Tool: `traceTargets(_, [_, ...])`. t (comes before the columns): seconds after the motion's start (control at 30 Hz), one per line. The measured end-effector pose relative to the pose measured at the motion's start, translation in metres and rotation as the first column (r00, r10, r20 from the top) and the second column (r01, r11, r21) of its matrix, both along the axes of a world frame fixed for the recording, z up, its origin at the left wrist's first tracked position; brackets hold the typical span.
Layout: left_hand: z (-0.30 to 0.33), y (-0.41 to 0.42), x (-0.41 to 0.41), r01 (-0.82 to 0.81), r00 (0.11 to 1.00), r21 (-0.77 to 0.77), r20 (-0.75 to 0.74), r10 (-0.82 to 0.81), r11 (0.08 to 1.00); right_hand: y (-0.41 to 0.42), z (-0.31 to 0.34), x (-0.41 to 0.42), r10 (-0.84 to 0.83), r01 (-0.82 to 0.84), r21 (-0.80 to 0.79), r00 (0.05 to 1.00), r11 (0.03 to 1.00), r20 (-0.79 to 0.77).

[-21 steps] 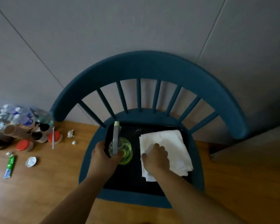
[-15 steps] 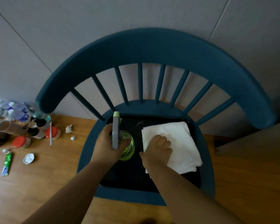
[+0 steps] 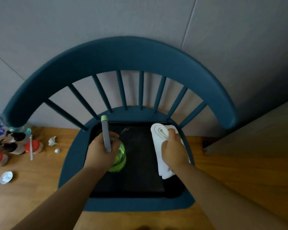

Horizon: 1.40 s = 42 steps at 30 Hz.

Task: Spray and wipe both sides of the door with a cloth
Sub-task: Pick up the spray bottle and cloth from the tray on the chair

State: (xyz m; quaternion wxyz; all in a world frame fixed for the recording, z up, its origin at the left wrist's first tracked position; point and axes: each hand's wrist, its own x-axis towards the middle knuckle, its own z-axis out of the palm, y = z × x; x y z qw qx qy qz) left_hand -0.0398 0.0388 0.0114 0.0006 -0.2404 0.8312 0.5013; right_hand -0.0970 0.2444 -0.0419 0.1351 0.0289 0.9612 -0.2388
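**Gathering Supplies at the Chair**

As you lift, keep the spray bottle (image 3: 118, 156) upright and bunch the cloth (image 3: 163, 143) firmly. Your left hand (image 3: 101, 151) wraps the bottle; your right hand (image 3: 174, 151) clutches the cloth, fingers curled, above the black tray (image 3: 140, 180). No door shows.

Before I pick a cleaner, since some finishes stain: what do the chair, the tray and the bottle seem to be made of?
The chair looks like wood under matte teal paint: turned spindles, no gloss. The tray on its seat is black and glossy, with reflections; plastic or lacquered metal, I cannot tell which. The bottle in the left hand seems clear green plastic, possibly glass, since light shines through it.
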Motion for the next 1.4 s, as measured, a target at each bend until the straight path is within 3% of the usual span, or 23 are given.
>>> traceTargets(0.07, [0.002, 0.005, -0.003, 0.011, 1.0, 0.013, -0.007, -0.011, 1.0, 0.008, -0.01, 0.004, 0.149, -0.146, 0.111, 0.989, 0.983, -0.022])
traceTargets(0.2, [0.003, 0.011, -0.011, 0.04, 0.998, 0.032, -0.045, -0.039, 0.999, 0.011, -0.015, 0.0, 0.266, -0.267, -0.015, 0.956, 0.964, 0.122])
traceTargets(0.27, [0.003, 0.014, -0.015, 0.053, 0.997, 0.029, -0.061, -0.051, 0.998, 0.015, -0.013, -0.003, 0.286, -0.293, 0.097, 0.955, 0.951, 0.08])
traceTargets(0.33, [0.002, 0.015, -0.018, 0.075, 0.994, 0.017, -0.075, -0.073, 0.997, 0.024, -0.015, -0.006, 0.206, -0.207, 0.189, 0.978, 0.96, 0.024])
traceTargets(0.43, [0.001, 0.016, -0.023, 0.113, 0.989, -0.017, -0.089, -0.114, 0.993, 0.03, -0.021, -0.01, -0.187, 0.214, -0.084, 0.948, 0.973, 0.258])
traceTargets(0.47, [0.001, 0.016, -0.025, 0.118, 0.989, -0.033, -0.091, -0.121, 0.992, 0.028, -0.022, -0.011, -0.206, 0.25, -0.109, 0.929, 0.962, 0.306])
traceTargets(0.6, [0.002, 0.018, -0.029, 0.117, 0.988, -0.067, -0.095, -0.124, 0.991, 0.007, -0.018, 0.0, -0.068, 0.031, 0.166, 0.973, 0.986, 0.219])
traceTargets(0.67, [0.001, 0.017, -0.029, 0.129, 0.987, -0.069, -0.089, -0.135, 0.989, -0.003, -0.02, 0.003, -0.027, 0.001, 0.204, 0.992, 0.979, 0.124])
traceTargets(0.73, [0.0, 0.015, -0.028, 0.147, 0.986, -0.073, -0.071, -0.152, 0.986, -0.007, -0.019, 0.004, -0.003, -0.01, 0.125, 0.995, 0.992, 0.104])
traceTargets(0.93, [-0.006, 0.019, -0.022, 0.133, 0.991, -0.037, -0.029, -0.134, 0.99, -0.003, -0.02, -0.011, -0.071, 0.167, -0.249, 0.933, 0.954, 0.353])
traceTargets(1.0, [-0.006, 0.021, -0.02, 0.107, 0.993, -0.024, -0.038, -0.108, 0.994, 0.002, -0.012, -0.018, -0.069, 0.268, -0.393, 0.889, 0.879, 0.452])
traceTargets(1.13, [0.008, 0.026, -0.022, 0.088, 0.995, 0.038, -0.053, -0.086, 0.995, 0.003, 0.026, -0.024, -0.04, 0.458, -0.634, 0.828, 0.623, 0.559])
traceTargets(1.4, [0.116, 0.027, -0.035, 0.164, 0.979, 0.251, -0.157, -0.128, 0.954, -0.015, 0.153, -0.032, 0.035, 0.332, -0.83, 0.921, 0.447, 0.387])
